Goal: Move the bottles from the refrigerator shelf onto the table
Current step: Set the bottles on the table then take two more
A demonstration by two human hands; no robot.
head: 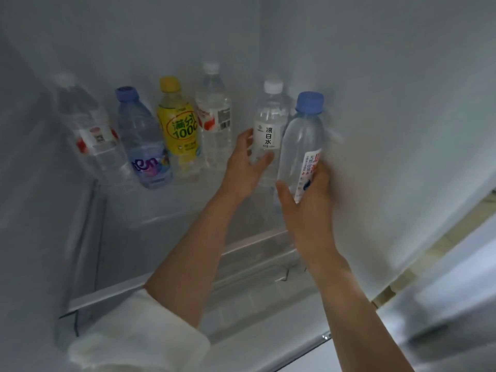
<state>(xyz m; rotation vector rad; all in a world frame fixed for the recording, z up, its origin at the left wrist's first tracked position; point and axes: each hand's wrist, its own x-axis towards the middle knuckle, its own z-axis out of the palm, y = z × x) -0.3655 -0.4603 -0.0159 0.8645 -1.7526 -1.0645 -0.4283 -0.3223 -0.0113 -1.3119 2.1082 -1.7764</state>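
Six bottles: standing in a row on the refrigerator shelf (166, 210).
Left hand (245, 167): fingers curled partway around the white-capped bottle (268, 130), thumb on its front.
Right hand (308, 194): wrapped around the blue-capped bottle (302, 140), rightmost.
Sleeve (139, 334): white, pushed up the left forearm.

Dim, flat grey light, low contrast. Yellow bottle (179, 122) sharpest; clear bottle (88, 124) far left of it smeared. Motion blur toward edges, wide-angle bending of shelf rail (161, 277) below it.
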